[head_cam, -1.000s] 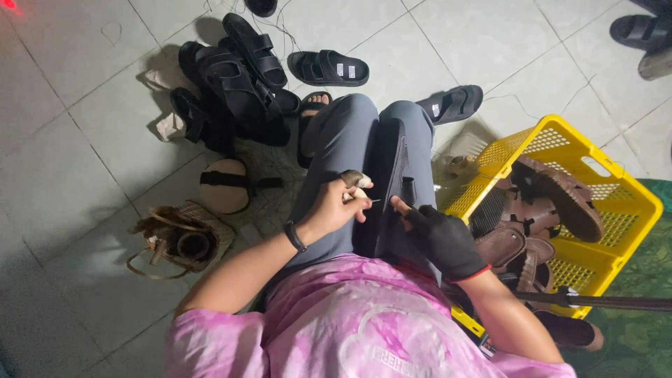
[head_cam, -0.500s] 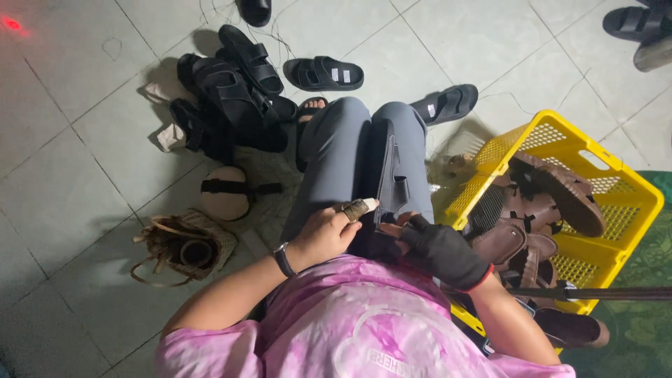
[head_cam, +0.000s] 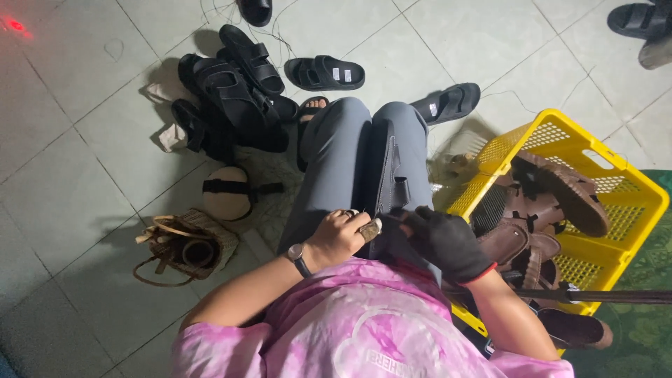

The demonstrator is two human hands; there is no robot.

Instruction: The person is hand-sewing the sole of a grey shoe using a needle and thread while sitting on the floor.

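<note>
Both hands grip one black sandal (head_cam: 389, 183) on the lap — left hand (head_cam: 341, 234) bare, right hand (head_cam: 442, 238) gloved; a black pile (head_cam: 234, 91) awaits, brown pairs sit in the yellow crate (head_cam: 616, 182).

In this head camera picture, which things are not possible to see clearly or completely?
- Sandal on the lap: its near end is hidden by the left hand and the gloved right hand.
- Small object at the left hand's fingers: too small to identify.
- Yellow basket: lower part hidden by the right arm.
- Sandal at top right: cut off by the picture edge.
</note>
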